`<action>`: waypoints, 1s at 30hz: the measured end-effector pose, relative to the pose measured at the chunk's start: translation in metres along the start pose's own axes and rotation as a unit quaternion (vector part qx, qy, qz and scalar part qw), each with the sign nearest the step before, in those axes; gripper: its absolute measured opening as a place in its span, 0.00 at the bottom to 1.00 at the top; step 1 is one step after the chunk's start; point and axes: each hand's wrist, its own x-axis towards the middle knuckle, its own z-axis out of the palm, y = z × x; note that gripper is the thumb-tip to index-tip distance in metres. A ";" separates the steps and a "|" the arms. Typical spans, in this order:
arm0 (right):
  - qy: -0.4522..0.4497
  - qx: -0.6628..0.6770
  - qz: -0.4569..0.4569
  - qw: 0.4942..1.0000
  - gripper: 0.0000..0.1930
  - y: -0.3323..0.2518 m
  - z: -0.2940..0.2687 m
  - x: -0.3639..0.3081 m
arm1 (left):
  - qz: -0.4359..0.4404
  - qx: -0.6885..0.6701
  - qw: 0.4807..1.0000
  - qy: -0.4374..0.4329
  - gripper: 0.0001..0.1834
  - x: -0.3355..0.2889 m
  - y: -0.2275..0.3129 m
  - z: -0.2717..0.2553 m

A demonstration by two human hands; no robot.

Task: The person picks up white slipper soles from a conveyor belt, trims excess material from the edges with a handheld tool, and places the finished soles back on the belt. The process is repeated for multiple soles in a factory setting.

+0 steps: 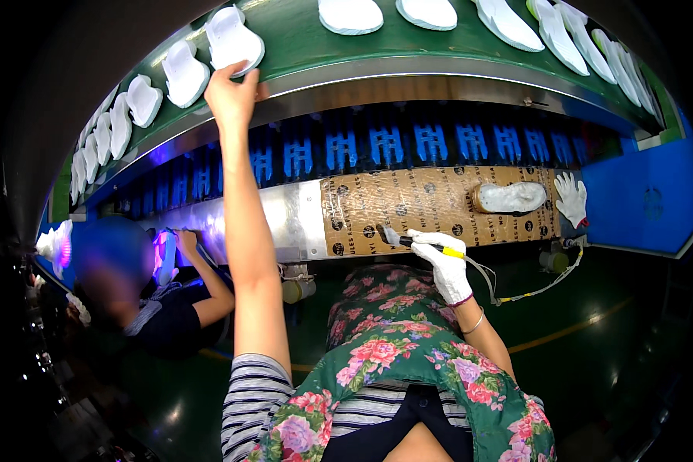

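Observation:
My bare left hand [235, 96] reaches up to the green conveyor, its fingers closed on the near end of a white shoe sole [235, 38]. The sole lies at the belt's near edge. In a white knit glove, my right hand [445, 266] grips a brush [403, 240] with a black and yellow handle. Its bristles point left, over the cardboard [377, 204] on the bench. A thin tube trails from the handle end. To the right on the cardboard sits an oval container [510, 198] crusted with white.
More white soles [185, 75] line the green belt [300, 42] on both sides. Blue slotted supports [385, 145] stand beneath it. A loose white glove [570, 198] lies by a blue panel [647, 196]. At left, a co-worker in a blue cap [112, 250] handles something under purple light.

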 end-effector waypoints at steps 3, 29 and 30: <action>-0.008 0.017 0.005 1.000 0.10 -0.001 0.010 0.005 | 0.027 -0.099 0.994 -0.027 0.12 -0.005 -0.006 -0.012; -0.155 -0.140 -0.160 0.965 0.08 -0.075 0.074 0.020 | -0.403 -0.696 0.451 -0.385 0.61 -0.360 0.020 0.006; -0.148 -0.140 -0.158 0.966 0.08 -0.077 0.073 0.018 | -0.352 -0.739 0.376 -0.434 0.64 -0.367 0.021 0.007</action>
